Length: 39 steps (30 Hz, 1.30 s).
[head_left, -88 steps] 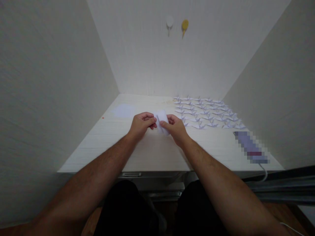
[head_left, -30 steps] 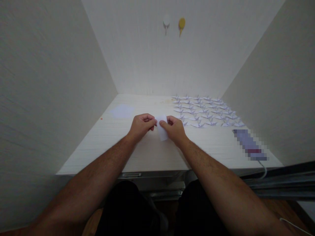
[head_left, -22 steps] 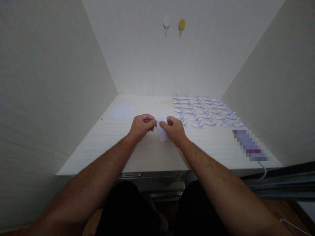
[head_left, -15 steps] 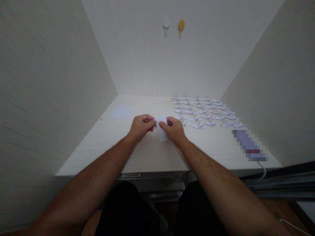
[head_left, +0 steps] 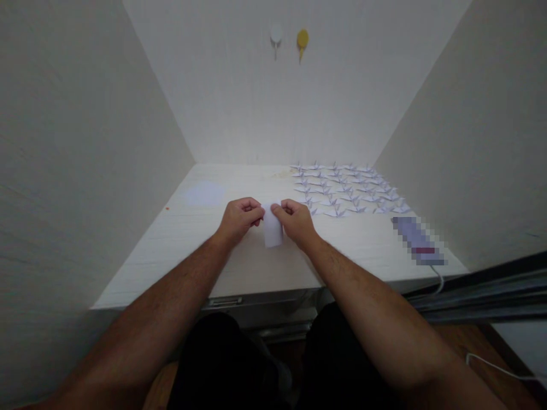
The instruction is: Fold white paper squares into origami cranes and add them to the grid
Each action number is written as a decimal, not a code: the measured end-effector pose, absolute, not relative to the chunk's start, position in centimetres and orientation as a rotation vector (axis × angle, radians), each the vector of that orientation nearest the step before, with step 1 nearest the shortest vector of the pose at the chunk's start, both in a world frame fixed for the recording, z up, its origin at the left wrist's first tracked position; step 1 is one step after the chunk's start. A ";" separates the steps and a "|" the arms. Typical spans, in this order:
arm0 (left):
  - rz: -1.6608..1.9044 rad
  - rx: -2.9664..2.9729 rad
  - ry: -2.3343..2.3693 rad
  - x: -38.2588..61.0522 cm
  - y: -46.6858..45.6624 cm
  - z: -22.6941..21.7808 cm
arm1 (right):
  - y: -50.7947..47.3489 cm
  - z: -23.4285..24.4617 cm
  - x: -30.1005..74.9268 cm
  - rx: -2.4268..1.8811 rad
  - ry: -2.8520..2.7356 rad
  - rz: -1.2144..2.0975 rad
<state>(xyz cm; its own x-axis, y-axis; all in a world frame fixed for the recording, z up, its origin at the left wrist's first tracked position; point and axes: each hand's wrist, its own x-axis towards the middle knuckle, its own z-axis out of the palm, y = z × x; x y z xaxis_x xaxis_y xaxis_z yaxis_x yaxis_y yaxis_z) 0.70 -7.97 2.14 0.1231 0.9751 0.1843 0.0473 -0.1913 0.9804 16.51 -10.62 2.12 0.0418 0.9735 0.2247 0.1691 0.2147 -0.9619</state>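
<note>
A small white piece of paper point(head_left: 273, 230), folded into a narrow rectangle, hangs upright between my two hands above the table. My left hand point(head_left: 243, 216) pinches its upper left edge between thumb and curled fingers. On the other side, my right hand point(head_left: 296, 218) grips the upper right part, its thumb lying across the front of the paper. The fingers behind the sheet are hidden. Beyond my right hand, several folded paper cranes point(head_left: 342, 191) stand in rows on the white table point(head_left: 171, 262).
A pale round patch of paper point(head_left: 204, 193) lies at the left back, near a tiny orange bit point(head_left: 167, 208). A blurred-out device point(head_left: 416, 239) with a cable point(head_left: 440, 282) rests at the right. Walls enclose three sides; one white hook point(head_left: 276, 35) and one yellow hook point(head_left: 302, 40) hang on the back wall.
The paper has turned from slightly slanted to nearly upright, with both hands still on it. The whole view has shifted a little, so the scene sits further left.
</note>
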 end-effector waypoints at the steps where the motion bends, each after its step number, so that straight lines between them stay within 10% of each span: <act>1: 1.221 1.434 1.059 0.6 -7.9 2.1 | -10.6 2.1 16.6 -1.185 -1.387 0.896; 39: 1.271 1.295 0.949 0.0 -7.2 1.7 | -11.6 2.4 17.1 -1.491 -1.545 0.870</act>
<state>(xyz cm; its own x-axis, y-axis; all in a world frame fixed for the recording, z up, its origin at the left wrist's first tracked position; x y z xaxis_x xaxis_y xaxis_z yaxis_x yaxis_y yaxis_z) -0.02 -7.21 1.65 0.1239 0.9792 0.1609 -0.1239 -0.1456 0.9816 17.08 -11.59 2.43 0.0167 0.9963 0.0843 0.4447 0.0681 -0.8931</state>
